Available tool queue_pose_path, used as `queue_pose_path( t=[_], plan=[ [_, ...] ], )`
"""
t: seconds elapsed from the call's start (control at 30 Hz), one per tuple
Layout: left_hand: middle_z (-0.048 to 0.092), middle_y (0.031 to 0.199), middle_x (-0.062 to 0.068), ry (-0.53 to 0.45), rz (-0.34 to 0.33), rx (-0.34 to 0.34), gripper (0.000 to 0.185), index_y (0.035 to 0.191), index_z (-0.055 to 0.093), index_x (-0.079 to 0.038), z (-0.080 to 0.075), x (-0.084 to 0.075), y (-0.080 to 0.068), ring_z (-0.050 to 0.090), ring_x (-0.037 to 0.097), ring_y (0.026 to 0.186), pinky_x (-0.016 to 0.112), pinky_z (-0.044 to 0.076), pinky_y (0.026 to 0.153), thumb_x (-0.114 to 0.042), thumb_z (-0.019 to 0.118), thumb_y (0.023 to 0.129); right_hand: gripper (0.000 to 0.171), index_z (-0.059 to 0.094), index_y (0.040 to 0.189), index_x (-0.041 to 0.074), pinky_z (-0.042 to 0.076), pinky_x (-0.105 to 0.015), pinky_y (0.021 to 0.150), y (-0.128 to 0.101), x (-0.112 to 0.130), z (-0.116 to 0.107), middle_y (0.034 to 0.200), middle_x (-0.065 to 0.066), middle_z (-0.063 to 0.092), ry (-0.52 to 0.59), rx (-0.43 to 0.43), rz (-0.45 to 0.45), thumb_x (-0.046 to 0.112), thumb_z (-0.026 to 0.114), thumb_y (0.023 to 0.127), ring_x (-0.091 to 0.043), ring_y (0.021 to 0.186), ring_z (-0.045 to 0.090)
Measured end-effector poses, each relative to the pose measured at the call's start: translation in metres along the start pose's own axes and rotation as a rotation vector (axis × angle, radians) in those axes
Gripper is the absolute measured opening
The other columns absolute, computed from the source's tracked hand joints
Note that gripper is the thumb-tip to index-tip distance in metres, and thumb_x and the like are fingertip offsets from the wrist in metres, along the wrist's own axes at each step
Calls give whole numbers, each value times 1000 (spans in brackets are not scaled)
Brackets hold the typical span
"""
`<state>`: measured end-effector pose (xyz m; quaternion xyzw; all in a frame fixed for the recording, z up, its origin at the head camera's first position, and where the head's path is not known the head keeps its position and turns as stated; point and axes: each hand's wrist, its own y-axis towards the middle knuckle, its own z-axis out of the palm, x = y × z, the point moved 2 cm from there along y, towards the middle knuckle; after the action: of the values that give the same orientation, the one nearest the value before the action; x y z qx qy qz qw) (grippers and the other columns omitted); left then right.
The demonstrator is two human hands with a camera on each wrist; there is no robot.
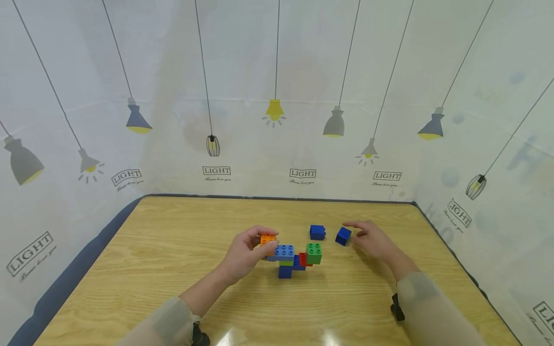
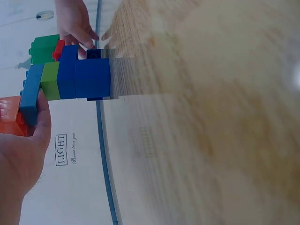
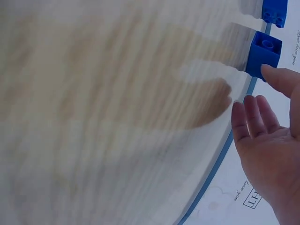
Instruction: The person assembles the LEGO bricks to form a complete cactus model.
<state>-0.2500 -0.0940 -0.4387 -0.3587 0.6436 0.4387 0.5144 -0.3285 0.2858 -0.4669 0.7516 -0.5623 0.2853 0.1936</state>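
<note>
A small brick build (image 1: 294, 259) stands mid-table: dark blue base, lime brick, a blue plate (image 1: 283, 251) on top, red and green bricks (image 1: 314, 253) on its right. My left hand (image 1: 258, 241) pinches an orange brick (image 1: 267, 239) at the plate's left end; in the left wrist view the orange brick (image 2: 9, 115) sits beside the blue plate (image 2: 32, 93), with my thumb under it. My right hand (image 1: 357, 231) lies open, fingers straight, just right of a loose blue brick (image 1: 343, 236). In the right wrist view my thumb tip (image 3: 276, 77) is close to that brick (image 3: 265, 54).
A second loose blue brick (image 1: 317, 232) lies behind the build, left of the first. The wooden table (image 1: 173, 250) has a dark edge and a lamp-printed white backdrop (image 1: 277, 120) around its far and side edges.
</note>
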Motion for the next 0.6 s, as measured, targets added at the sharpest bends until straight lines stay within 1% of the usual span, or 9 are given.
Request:
queue_pose_path(
  t=[0.07,0.17,0.23,0.4,0.5,0.6],
  plan=[
    [64,118,11,-2,2,0,27,124,68,-20,0,0,0,62,24,95,29,60,77,-25,70,98,54,50,150,16,45,-64,103,4,1,2,156,-23,38,-6,20,-17,5,61,98,-52,132,48],
    [65,118,10,-5,1,-1,26,124,68,-20,0,-1,0,62,24,94,29,60,77,-25,70,98,56,52,149,14,40,-67,108,8,2,5,156,-23,39,-29,34,-49,2,63,95,-51,138,41],
    [65,117,10,-3,0,-2,26,124,68,-19,0,0,0,62,23,94,30,60,77,-25,70,98,55,54,147,13,39,-67,109,10,2,6,154,-22,41,-38,35,-56,2,65,94,-50,139,40],
    [65,115,10,9,-2,-5,27,124,68,-18,0,1,1,63,23,93,30,60,78,-26,70,98,49,59,141,16,42,-65,107,10,0,7,151,-23,42,-29,34,28,10,71,94,-50,134,45],
    [66,115,10,11,-3,-5,28,125,68,-17,-1,1,1,63,22,93,30,60,78,-26,70,98,42,61,136,14,43,-63,106,8,0,7,148,-23,48,-3,34,70,14,72,95,-49,132,48],
    [66,115,9,7,-6,-4,29,125,68,-17,-1,1,0,63,22,93,30,60,79,-27,71,98,37,61,130,13,46,-59,104,6,1,7,141,-19,56,30,36,95,19,72,95,-43,128,54]
  ],
)
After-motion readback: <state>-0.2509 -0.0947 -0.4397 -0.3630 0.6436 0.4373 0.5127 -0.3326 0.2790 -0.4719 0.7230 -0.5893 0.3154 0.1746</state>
